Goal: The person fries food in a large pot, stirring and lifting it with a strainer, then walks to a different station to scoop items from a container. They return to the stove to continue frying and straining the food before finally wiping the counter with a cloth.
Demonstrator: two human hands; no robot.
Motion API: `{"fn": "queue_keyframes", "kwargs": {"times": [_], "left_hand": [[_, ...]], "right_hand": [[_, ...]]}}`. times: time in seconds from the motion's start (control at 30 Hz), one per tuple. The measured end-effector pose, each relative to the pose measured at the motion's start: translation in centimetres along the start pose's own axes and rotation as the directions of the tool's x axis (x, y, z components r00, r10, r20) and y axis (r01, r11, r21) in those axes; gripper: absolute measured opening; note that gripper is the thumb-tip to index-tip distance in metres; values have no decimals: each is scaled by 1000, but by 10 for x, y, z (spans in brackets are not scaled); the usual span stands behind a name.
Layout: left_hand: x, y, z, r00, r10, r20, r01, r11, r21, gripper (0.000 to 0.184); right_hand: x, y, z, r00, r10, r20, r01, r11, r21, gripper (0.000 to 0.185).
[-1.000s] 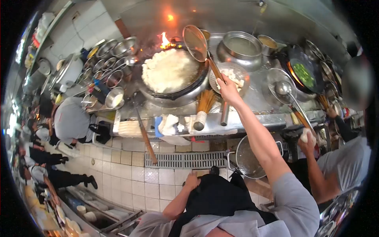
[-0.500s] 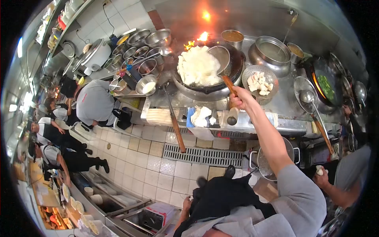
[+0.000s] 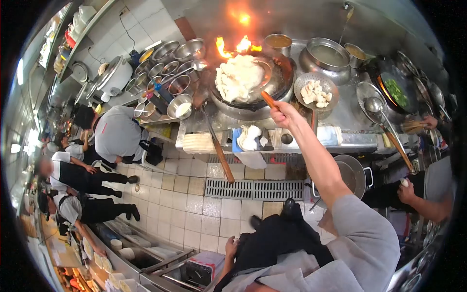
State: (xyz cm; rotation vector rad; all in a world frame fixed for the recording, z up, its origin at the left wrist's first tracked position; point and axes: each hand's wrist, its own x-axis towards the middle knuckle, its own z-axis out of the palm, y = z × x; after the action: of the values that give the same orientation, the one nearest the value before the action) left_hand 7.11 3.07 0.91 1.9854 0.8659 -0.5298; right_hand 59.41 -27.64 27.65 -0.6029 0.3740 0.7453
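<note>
My right hand [image 3: 284,115] is closed around the wooden handle of a round strainer [image 3: 265,99]. The strainer's metal head tilts into a large wok [image 3: 287,82] on the stove, behind a heap of pale white foam or food [image 3: 237,78]; what this is made of I cannot make out. Flames [image 3: 243,45] rise just beyond the wok. To its right rests a perforated ladle [image 3: 318,104] holding pale chunks [image 3: 316,94]. My left hand [image 3: 231,246] hangs low beside my black apron, fingers curled; anything inside them is hidden.
Steel bowls [image 3: 189,48] stand left of the stove. Pots [image 3: 325,53] line the back right, and greens [image 3: 395,92] lie in another wok. A long wooden-handled tool [image 3: 219,153] juts over the stove's edge. Co-workers stand left [image 3: 116,129]; another's hand [image 3: 406,192] is at right.
My right hand and the strainer have shifted slightly left and up. The white heap in the wok has shrunk. Flames at the back are wider. A brush-like bundle has appeared in the co-worker's hand at right.
</note>
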Motion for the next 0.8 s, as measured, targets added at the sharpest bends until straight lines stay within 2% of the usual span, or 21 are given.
{"fn": "queue_keyframes", "kwargs": {"times": [0.1, 0.2, 0.3, 0.4, 0.53, 0.57, 0.7, 0.8], "left_hand": [[19, -28, 2, 995, 16, 100, -24, 997, 77, 51], [17, -21, -6, 991, 84, 100, -97, 986, 138, 49], [19, -16, -8, 990, 81, 115, -98, 983, 155, 47], [19, 3, -12, 989, 22, 148, -49, 982, 180, 47], [34, -2, -7, 977, 109, 183, -144, 970, 194, 46], [37, 1, -7, 976, 106, 192, -146, 967, 207, 46], [41, 12, -7, 969, 123, 214, -170, 961, 218, 47], [47, 14, -6, 957, 153, 246, -206, 957, 206, 46]], "right_hand": [[14, 0, -2, 1000, 16, 0, -16, 997, 73, 26], [2, -3, -19, 992, 23, 123, -28, 999, 37, 31], [-27, 0, -19, 998, -5, 58, -5, 985, 171, 31], [-42, -2, -32, 997, 3, 73, -8, 998, 59, 33], [-62, -4, -32, 993, -97, -62, 103, 989, 105, 34], [-64, -5, -37, 993, -103, -60, 110, 986, 127, 33], [-84, -8, -62, 998, -51, 22, 50, 999, 12, 31], [-113, -7, -48, 993, -102, -67, 106, 992, 61, 35]]}}
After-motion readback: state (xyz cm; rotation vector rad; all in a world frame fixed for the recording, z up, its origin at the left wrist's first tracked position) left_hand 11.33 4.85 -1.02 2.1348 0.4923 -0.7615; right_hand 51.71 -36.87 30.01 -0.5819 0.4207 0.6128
